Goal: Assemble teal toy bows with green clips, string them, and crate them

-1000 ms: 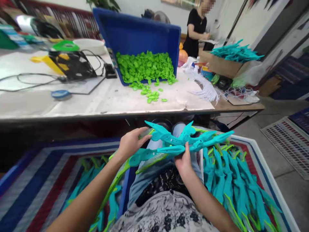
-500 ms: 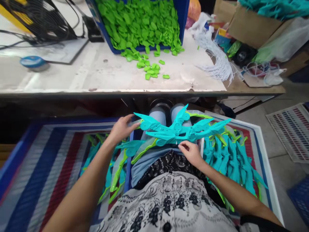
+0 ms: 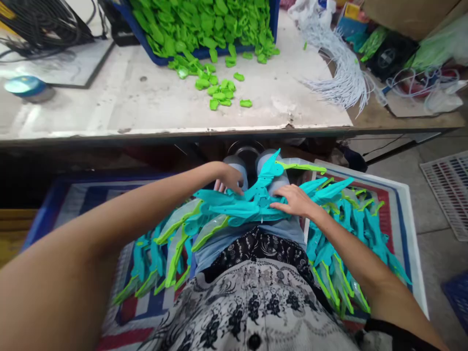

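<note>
left hand [image 3: 231,178] has shifted inward to the middle of the turquoise parts [image 3: 248,209] across the lap [image 3: 288,233]; handling now appears centred there. left fingers are curled, right hand [image 3: 295,201] slightly parted at thumb and fingers; whether either grips cannot be told.

Teal pieces [image 3: 256,196]: jointed, pointed, overlapping; exact count hard to tell.
Lime-edged blades [image 3: 213,232]: translucent, slender, angled out from the teal ends.
Pose: crosswise over the lap [image 3: 285,231], one teal arm pointing toward its knee edge.
Ends: jutting past the lap's left and right edges.
</note>
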Tool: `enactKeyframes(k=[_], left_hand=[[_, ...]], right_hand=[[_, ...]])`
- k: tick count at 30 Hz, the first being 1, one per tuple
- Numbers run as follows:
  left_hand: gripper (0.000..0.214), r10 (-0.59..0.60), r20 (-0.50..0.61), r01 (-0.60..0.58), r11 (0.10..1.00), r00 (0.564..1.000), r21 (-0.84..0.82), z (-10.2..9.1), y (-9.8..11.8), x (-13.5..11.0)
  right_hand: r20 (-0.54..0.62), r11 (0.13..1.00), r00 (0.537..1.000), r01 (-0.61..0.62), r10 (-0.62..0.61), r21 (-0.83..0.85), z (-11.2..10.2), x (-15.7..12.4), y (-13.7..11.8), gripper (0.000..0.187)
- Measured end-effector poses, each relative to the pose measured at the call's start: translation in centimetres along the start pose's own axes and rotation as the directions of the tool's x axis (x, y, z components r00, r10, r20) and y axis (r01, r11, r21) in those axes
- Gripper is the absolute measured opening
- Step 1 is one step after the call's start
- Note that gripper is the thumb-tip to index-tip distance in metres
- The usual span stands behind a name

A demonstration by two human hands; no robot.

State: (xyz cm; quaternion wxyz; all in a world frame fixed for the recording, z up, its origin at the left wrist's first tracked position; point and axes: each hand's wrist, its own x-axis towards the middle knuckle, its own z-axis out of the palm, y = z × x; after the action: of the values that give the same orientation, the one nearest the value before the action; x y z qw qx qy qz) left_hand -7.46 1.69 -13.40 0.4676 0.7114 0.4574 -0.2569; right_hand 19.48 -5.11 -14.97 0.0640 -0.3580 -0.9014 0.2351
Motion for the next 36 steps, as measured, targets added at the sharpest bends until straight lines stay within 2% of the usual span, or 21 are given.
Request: enactKeyframes(k=[1, 4, 7, 9, 12, 14, 16, 18, 20, 22, 23, 24, 25, 27, 28, 29, 30, 31, 33, 36], left_hand=[[0.039, 0.042, 0.028, -0.041, 0.998, 0.999, -0.039, 0.7, 0.3, 0.5], [0.032, 0.158, 0.004, -0.156, 0.979, 0.988, -0.133, 2.9, 1.1, 1.1], [0.028, 0.156, -0.040, -0.159, 0.982, 0.987, -0.102, 3.3, 1.1, 0.7], [0.028, 0.121, -0.121, -0.121, 0.993, 0.985, 0.002, 2.0, 0.9, 0.4], [0.031, 0.043, -0.264, 0.006, 0.983, 0.963, 0.182, -1.2, 1.6, 0.5], [0.033, 0.035, -0.317, 0.058, 0.959, 0.948, 0.279, -3.2, 2.9, 1.2], [0.035, 0.049, -0.312, 0.063, 0.938, 0.949, 0.340, -4.5, 4.5, 2.2], [0.035, 0.044, -0.274, 0.068, 0.919, 0.961, 0.388, -5.1, 6.0, 3.3], [0.033, 0.040, -0.232, 0.069, 0.894, 0.972, 0.443, -4.9, 6.9, 4.1], [0.036, 0.082, -0.226, 0.044, 0.864, 0.971, 0.501, -4.4, 6.8, 4.5], [0.039, 0.123, -0.256, 0.029, 0.854, 0.959, 0.519, -4.1, 6.4, 4.6], [0.044, 0.175, -0.318, 0.018, 0.854, 0.932, 0.520, -3.9, 5.7, 4.5], [0.051, 0.224, -0.411, 0.011, 0.868, 0.884, 0.497, -3.5, 4.9, 4.2], [0.062, 0.237, -0.636, -0.007, 0.940, 0.734, 0.342, -2.7, 2.8, 3.4], [0.063, 0.172, -0.734, -0.022, 0.978, 0.657, 0.209, -2.1, 1.7, 2.8], [0.062, 0.069, -0.794, -0.038, 0.998, 0.603, 0.058, -1.5, 0.6, 2.3], [0.059, -0.042, -0.814, -0.048, 0.995, 0.579, -0.086, -0.9, -0.4, 1.7], [0.056, -0.133, -0.803, -0.055, 0.978, 0.581, -0.201, -0.4, -1.2, 1.2], [0.052, -0.205, -0.746, -0.066, 0.946, 0.634, -0.316, 0.4, -2.5, 0.6], [0.056, -0.131, -0.633, -0.088, 0.949, 0.763, -0.302, 0.7, -2.9, 0.9]], right_hand=[[-0.004, 1.000, 1.000, 0.007, -0.007, 0.011, 0.3, 0.0, -0.2, 0.036], [-0.034, 1.000, 0.999, -0.005, 0.005, 0.026, 1.2, -0.5, -0.7, 0.036], [-0.016, 0.998, 0.998, -0.058, 0.058, 0.004, 1.7, -0.8, -1.3, 0.037], [0.051, 0.998, 0.997, -0.062, 0.062, -0.002, 1.8, -0.8, -1.7, 0.037], [0.165, 0.999, 0.986, 0.015, -0.020, 0.034, 1.7, -0.5, -2.3, 0.031], [0.178, 0.995, 0.980, 0.072, -0.084, 0.073, 1.7, -0.1, -2.8, 0.026], [0.161, 0.992, 0.980, 0.110, -0.120, 0.066, 1.9, 0.5, -3.6, 0.025], [0.175, 0.994, 0.978, 0.111, -0.112, 0.015, 2.1, 1.1, -4.6, 0.036], [0.235, 0.997, 0.970, 0.076, -0.066, -0.031, 2.3, 1.8, -5.4, 0.058], [0.303, 0.998, 0.953, 0.039, -0.022, -0.049, 2.2, 2.5, -5.7, 0.073], [0.334, 0.998, 0.942, 0.033, -0.013, -0.056, 2.1, 2.8, -5.6, 0.073], [0.362, 0.997, 0.932, 0.038, -0.013, -0.061, 1.9, 3.0, -5.5, 0.069], [0.385, 0.997, 0.923, 0.046, -0.018, -0.062, 1.7, 3.1, -5.4, 0.063], [0.412, 0.997, 0.911, 0.060, -0.032, -0.056, 1.4, 3.1, -5.0, 0.052], [0.417, 0.997, 0.908, 0.066, -0.039, -0.050, 1.3, 3.2, -4.9, 0.048], [0.421, 0.997, 0.906, 0.070, -0.044, -0.044, 1.2, 3.2, -4.7, 0.047], [0.426, 0.996, 0.903, 0.073, -0.049, -0.041, 1.1, 3.3, -4.6, 0.046], [0.436, 0.996, 0.899, 0.079, -0.053, -0.041, 1.0, 3.5, -4.5, 0.045], [0.467, 0.994, 0.882, 0.097, -0.065, -0.045, 0.9, 4.0, -4.4, 0.044], [0.515, 0.991, 0.853, 0.123, -0.079, -0.052, 0.4, 4.9, -4.6, 0.047]])
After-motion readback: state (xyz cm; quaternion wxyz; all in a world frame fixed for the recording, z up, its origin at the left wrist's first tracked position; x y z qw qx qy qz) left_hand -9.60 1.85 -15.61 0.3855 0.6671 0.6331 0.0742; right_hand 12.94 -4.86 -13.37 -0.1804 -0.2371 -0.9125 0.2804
